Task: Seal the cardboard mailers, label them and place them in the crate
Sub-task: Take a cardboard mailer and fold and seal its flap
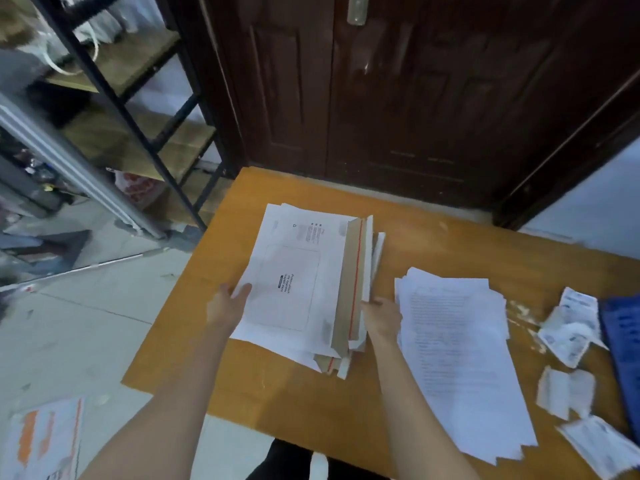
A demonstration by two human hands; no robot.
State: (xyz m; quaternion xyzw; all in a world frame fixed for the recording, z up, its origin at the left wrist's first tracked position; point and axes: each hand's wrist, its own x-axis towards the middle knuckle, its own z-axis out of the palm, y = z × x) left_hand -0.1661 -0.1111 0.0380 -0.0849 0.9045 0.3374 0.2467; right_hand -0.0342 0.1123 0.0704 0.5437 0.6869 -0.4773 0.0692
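Two hands: left hand (230, 301) gripping the mailers (304, 282) stack at 9 o'clock, right hand (381, 315) gripping at 3
Mailers: looking stiff, light, slippery; squeezing both long edges

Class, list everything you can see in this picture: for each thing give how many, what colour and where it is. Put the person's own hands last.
Mailers: a stack, count unclear, white with brown flaps and a red strip, middle of the table.
Printed sheets: a loose pile, white, right of the mailers.
Labels: several, white with blue print, scattered near the table's right edge.
Blue thing: one, at the right edge, cut off.
Table: one, orange-brown.
Door: dark brown, behind the table.
Shelf rack: one, black frame, wooden boards, upper left.
Packet: white and orange, on the floor, lower left.
Left hand: grip on the stack's left edge.
Right hand: grip on the stack's right edge.
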